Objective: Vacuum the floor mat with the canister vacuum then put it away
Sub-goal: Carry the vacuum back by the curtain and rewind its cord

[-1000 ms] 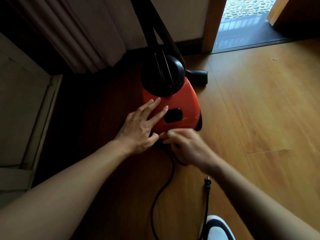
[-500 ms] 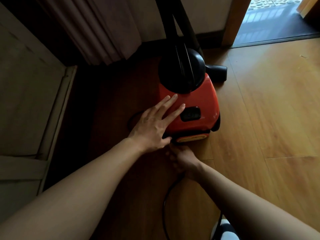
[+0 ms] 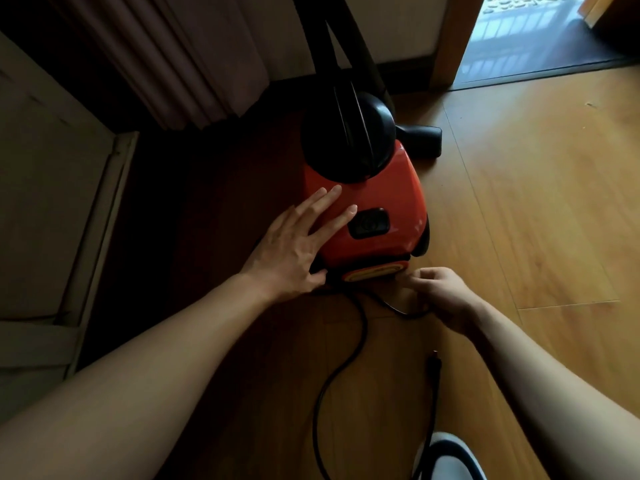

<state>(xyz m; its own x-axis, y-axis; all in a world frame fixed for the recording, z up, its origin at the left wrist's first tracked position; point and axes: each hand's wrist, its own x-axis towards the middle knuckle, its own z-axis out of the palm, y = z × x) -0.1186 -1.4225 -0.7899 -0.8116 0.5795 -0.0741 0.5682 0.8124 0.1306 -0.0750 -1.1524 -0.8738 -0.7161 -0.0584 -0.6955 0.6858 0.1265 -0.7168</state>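
Observation:
A red canister vacuum [image 3: 388,192] with a black dome and a black switch stands on the wooden floor near the wall. My left hand [image 3: 298,244] lies flat on its top left side, fingers straight. Behind the vacuum's rear end, my right hand [image 3: 440,292] has its fingers curled round the black power cord [image 3: 349,355]. The cord runs from the vacuum's back, loops across the floor toward me, and its plug [image 3: 434,367] lies on the boards by my right forearm. The black hose [image 3: 332,39] rises out of the top of the view.
A curtain [image 3: 180,60] hangs at the back left beside a pale cabinet [image 3: 52,188]. The black floor nozzle [image 3: 422,140] lies right of the vacuum. A doorway [image 3: 519,39] opens at the back right. My white shoe [image 3: 446,459] shows at the bottom edge.
My right hand has moved from under the vacuum's rear out to the right, drawing the cord with it. The plug has come back into sight. My left hand stays on the vacuum.

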